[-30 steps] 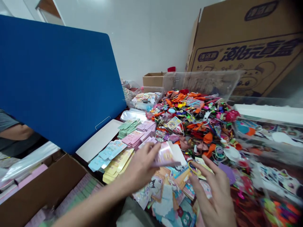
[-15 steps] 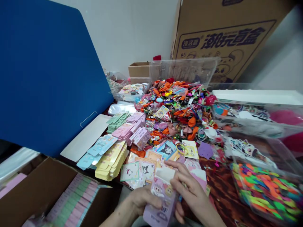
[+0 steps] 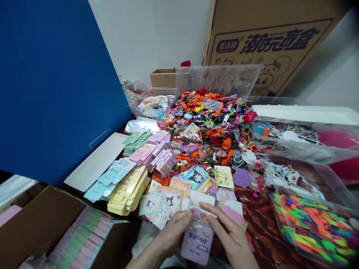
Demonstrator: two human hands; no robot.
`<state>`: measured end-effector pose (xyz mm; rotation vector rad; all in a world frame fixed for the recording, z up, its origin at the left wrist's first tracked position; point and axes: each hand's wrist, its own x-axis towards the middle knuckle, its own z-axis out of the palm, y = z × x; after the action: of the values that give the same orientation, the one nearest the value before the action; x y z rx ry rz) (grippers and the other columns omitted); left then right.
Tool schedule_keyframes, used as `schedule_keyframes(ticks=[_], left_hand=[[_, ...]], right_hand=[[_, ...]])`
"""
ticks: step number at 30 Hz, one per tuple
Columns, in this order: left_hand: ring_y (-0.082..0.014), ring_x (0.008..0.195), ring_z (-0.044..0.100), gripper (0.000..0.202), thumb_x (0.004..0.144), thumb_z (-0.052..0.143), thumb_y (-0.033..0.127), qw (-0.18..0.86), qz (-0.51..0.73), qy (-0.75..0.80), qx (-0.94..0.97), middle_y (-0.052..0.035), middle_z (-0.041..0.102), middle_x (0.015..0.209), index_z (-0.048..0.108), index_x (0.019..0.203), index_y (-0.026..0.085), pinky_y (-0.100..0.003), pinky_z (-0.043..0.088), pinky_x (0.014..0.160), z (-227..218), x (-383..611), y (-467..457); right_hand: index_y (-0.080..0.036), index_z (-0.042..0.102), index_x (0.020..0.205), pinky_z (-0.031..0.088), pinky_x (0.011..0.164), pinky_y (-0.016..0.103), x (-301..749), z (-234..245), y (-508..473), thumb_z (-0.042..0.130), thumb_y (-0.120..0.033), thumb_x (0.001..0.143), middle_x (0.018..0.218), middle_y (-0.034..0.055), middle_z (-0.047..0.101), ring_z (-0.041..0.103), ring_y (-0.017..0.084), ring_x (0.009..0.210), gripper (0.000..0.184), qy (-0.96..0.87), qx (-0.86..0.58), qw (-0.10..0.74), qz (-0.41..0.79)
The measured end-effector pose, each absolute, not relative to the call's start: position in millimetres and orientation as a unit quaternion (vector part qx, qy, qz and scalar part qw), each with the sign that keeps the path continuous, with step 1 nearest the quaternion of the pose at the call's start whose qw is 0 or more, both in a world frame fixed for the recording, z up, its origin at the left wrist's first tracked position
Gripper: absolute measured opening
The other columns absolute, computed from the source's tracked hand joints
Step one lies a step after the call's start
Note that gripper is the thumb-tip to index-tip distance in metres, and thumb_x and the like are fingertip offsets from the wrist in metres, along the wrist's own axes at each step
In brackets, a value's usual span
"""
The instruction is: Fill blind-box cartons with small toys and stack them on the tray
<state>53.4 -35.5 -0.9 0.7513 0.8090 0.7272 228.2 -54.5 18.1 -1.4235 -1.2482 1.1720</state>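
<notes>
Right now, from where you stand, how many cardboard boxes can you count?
3: a large printed carton at top right, a small box by the wall, and an open box at bottom left holding packets. More may be hidden.

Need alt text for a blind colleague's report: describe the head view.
The left hand and right hand hold a lilac cartoon-printed card box above scattered cartoon cards. Behind lie pastel card stacks and a heap of orange balloons and trinkets.
</notes>
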Motion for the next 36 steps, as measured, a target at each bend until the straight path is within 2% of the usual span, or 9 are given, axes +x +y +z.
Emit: schedule_keyframes(ticks=[6, 11, 16, 19, 22, 26, 28, 30, 36], left_hand=[[-0.0141, 0.074, 0.055, 0.044, 0.075, 0.08, 0.055, 0.745, 0.368, 0.394, 0.392, -0.0013, 0.064, 0.079, 0.073, 0.088, 0.014, -0.024, 0.042, 0.07, 4, 39, -31], [-0.0132, 0.072, 0.055, 0.06, 0.086, 0.073, 0.039, 0.638, 0.363, 0.44, 0.517, -0.0035, 0.065, 0.101, 0.054, 0.141, 0.028, -0.022, 0.044, 0.064, 13, 35, -36], [-0.0175, 0.081, 0.062, 0.032, 0.092, 0.063, 0.029, 0.602, 0.305, 0.422, 0.606, -0.005, 0.069, 0.107, 0.068, 0.124, 0.026, -0.026, 0.049, 0.074, 27, 29, -34], [-0.02, 0.093, 0.066, 0.041, 0.092, 0.063, 0.026, 0.609, 0.277, 0.411, 0.619, -0.0039, 0.069, 0.114, 0.061, 0.133, 0.031, -0.029, 0.051, 0.085, 35, 26, -33], [-0.0232, 0.113, 0.063, 0.051, 0.094, 0.062, 0.024, 0.583, 0.248, 0.408, 0.657, -0.0029, 0.066, 0.131, 0.052, 0.142, 0.038, -0.035, 0.045, 0.102, 41, 24, -32], [-0.0231, 0.121, 0.059, 0.046, 0.093, 0.062, 0.019, 0.566, 0.235, 0.4, 0.681, -0.0005, 0.064, 0.136, 0.058, 0.135, 0.037, -0.033, 0.042, 0.105, 43, 23, -28], [-0.0212, 0.109, 0.063, 0.04, 0.09, 0.063, 0.015, 0.572, 0.243, 0.41, 0.668, -0.0008, 0.069, 0.123, 0.062, 0.126, 0.032, -0.03, 0.047, 0.095, 42, 23, -26], [-0.0193, 0.099, 0.066, 0.037, 0.089, 0.062, 0.014, 0.59, 0.252, 0.42, 0.642, -0.0011, 0.069, 0.115, 0.06, 0.122, 0.029, -0.027, 0.05, 0.085, 39, 23, -27], [-0.016, 0.087, 0.067, 0.055, 0.086, 0.059, 0.011, 0.66, 0.269, 0.413, 0.567, -0.0014, 0.062, 0.11, 0.043, 0.134, 0.031, -0.025, 0.049, 0.071, 31, 25, -34]], right_hand=[[-0.026, 0.068, 0.116, 0.061, 0.076, 0.026, 229, 16, -50, 0.075, -0.044, 0.081, 0.11, 0.0082, 0.077, 0.074, 0.024, 0.096, 0.04, -0.43, -0.568, 0.519, 0.472], [-0.023, 0.069, 0.087, 0.056, 0.059, 0.024, 224, 18, -51, 0.079, -0.051, 0.074, 0.077, 0.0029, 0.071, 0.068, 0.02, 0.069, 0.033, -0.392, -0.586, 0.531, 0.47], [-0.02, 0.055, 0.053, 0.042, 0.048, 0.022, 230, 24, -52, 0.07, -0.058, 0.079, 0.052, -0.0026, 0.049, 0.047, 0.013, 0.051, 0.047, -0.462, -0.599, 0.468, 0.457], [-0.02, 0.057, 0.057, 0.042, 0.049, 0.022, 236, 22, -50, 0.069, -0.054, 0.081, 0.055, -0.0025, 0.051, 0.048, 0.013, 0.052, 0.043, -0.49, -0.586, 0.455, 0.457], [-0.023, 0.067, 0.081, 0.048, 0.054, 0.021, 236, 17, -50, 0.073, -0.044, 0.082, 0.065, -0.0021, 0.061, 0.057, 0.014, 0.057, 0.022, -0.479, -0.583, 0.478, 0.45], [-0.028, 0.061, 0.122, 0.057, 0.066, 0.024, 227, 15, -53, 0.076, -0.042, 0.079, 0.103, 0.0044, 0.073, 0.07, 0.019, 0.08, 0.047, -0.388, -0.579, 0.553, 0.457], [-0.028, 0.067, 0.115, 0.057, 0.072, 0.026, 224, 18, -54, 0.073, -0.042, 0.083, 0.102, 0.0049, 0.074, 0.071, 0.02, 0.086, 0.036, -0.39, -0.581, 0.556, 0.449], [-0.025, 0.075, 0.092, 0.057, 0.077, 0.027, 227, 20, -53, 0.071, -0.042, 0.084, 0.093, 0.0056, 0.075, 0.07, 0.022, 0.088, 0.019, -0.453, -0.568, 0.534, 0.433], [-0.023, 0.071, 0.072, 0.055, 0.076, 0.026, 234, 23, -46, 0.071, -0.04, 0.084, 0.09, 0.0062, 0.075, 0.07, 0.022, 0.088, 0.021, -0.527, -0.546, 0.467, 0.454]])
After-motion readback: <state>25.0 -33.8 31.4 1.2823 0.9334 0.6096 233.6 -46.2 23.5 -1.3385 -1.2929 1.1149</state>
